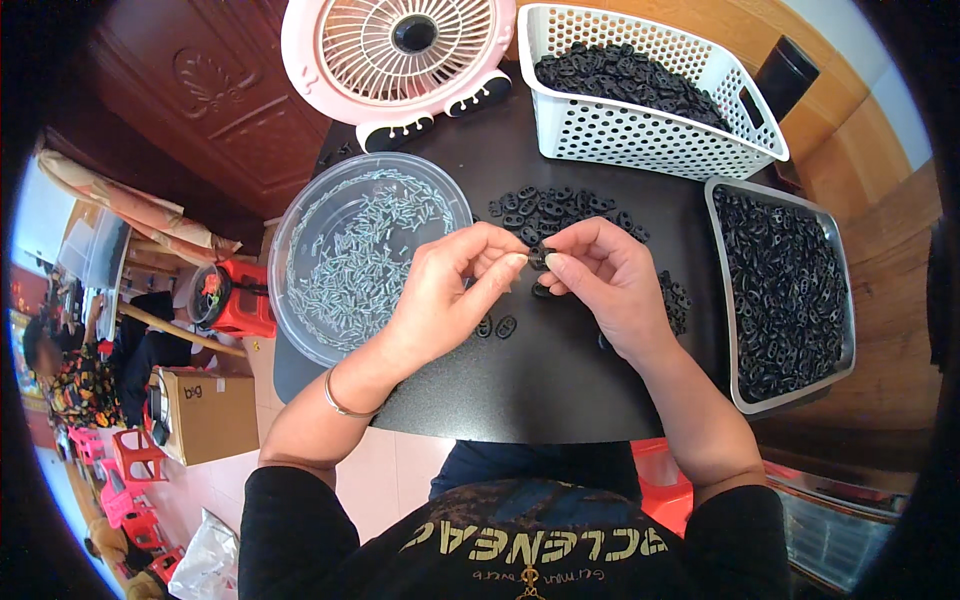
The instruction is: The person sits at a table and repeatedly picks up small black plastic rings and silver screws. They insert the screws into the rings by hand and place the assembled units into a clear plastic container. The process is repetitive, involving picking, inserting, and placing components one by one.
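Observation:
Above the middle of the dark table, my left hand (452, 292) and my right hand (617, 285) meet fingertip to fingertip. Pinched between both sets of thumb and fingers is a small black plastic piece (538, 258), partly covered by the fingertips. A pile of similar black oval pieces with holes (565, 208) lies just beyond my hands. A few loose ones (506, 327) rest below my left fingers, and more (674, 300) lie behind my right hand. Beside my left wrist stands a round clear tub (285, 285) holding many small silvery metal pieces, too small to name surely.
A metal tray (848, 300) of black pieces stands at right, and a white perforated basket (600, 140) of them at the back. A pink fan (400, 70) sits at the back left. Off the table at left are a cardboard box (210, 415), stools and another person (75, 385).

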`<state>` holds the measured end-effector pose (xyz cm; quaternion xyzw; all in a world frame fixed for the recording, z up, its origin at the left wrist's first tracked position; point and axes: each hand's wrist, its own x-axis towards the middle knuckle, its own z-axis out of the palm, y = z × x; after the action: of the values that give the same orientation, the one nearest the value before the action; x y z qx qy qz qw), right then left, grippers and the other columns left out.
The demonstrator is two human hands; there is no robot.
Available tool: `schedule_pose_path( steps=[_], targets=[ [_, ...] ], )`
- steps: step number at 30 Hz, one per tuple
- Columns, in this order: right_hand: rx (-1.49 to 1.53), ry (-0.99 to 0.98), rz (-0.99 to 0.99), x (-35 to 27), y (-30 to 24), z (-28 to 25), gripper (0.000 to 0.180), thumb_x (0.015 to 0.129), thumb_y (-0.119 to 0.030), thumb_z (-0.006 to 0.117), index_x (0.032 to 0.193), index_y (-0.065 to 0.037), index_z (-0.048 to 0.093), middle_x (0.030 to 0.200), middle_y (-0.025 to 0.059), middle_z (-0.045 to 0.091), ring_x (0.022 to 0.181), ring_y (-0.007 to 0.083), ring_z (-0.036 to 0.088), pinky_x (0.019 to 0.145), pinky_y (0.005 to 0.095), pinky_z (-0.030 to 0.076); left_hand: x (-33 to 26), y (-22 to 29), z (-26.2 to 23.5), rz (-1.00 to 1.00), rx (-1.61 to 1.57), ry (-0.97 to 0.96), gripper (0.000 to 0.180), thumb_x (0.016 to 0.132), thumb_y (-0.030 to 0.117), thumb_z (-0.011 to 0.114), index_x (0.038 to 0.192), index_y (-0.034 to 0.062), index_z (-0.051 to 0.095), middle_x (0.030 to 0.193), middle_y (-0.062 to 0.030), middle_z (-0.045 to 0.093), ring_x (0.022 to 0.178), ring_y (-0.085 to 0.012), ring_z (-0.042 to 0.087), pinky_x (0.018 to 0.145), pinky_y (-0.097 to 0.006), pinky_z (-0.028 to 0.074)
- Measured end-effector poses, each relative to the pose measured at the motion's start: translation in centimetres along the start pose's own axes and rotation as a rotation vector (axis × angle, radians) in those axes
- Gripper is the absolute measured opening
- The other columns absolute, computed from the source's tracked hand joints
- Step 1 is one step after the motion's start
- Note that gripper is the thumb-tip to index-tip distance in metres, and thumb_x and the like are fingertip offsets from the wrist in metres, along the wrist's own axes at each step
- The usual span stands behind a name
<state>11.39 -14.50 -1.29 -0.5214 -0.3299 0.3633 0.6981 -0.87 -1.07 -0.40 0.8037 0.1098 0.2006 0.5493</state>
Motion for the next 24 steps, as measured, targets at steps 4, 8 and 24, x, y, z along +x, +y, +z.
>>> schedule_pose_path(
  steps=[4, 8, 24],
  targets=[
    [-0.055, 0.051, -0.009, 0.0, -0.4, 0.1, 0.016, 0.084, -0.003, 0.051, 0.099, 0.002, 0.055, 0.088, 0.0061, 0.058, 0.075, 0.0100, 0.059, 0.068, 0.0213, 0.049, 0.1, -0.1, -0.6, 0.046, 0.166, -0.026, 0.013, 0.083, 0.008, 0.055, 0.074, -0.0006, 0.056, 0.071, -0.0053, 0.057, 0.066, -0.0089, 0.053, 0.059, -0.021, 0.042],
    [-0.084, 0.084, -0.068, 0.2, -0.5, -0.3, 0.017, 0.085, -0.003, 0.049, 0.100, 0.002, 0.056, 0.092, 0.0064, 0.058, 0.077, 0.0107, 0.059, 0.070, 0.0217, 0.048, 0.2, -0.1, -0.3, 0.149, 0.228, -0.022, 0.011, 0.080, 0.005, 0.058, 0.070, -0.0008, 0.056, 0.074, -0.0061, 0.058, 0.067, -0.0109, 0.053, 0.060, -0.022, 0.042],
    [-0.064, 0.175, -0.046, 0.8, -0.3, -0.9, 0.017, 0.086, -0.005, 0.049, 0.101, 0.002, 0.055, 0.093, 0.0052, 0.057, 0.080, 0.0099, 0.057, 0.072, 0.0217, 0.045, 0.1, -0.1, -0.6, 0.112, -0.019, -0.004, 0.020, 0.086, 0.013, 0.051, 0.079, -0.0032, 0.061, 0.077, -0.0085, 0.062, 0.074, -0.0133, 0.058, 0.069, -0.025, 0.046]
  ],
)
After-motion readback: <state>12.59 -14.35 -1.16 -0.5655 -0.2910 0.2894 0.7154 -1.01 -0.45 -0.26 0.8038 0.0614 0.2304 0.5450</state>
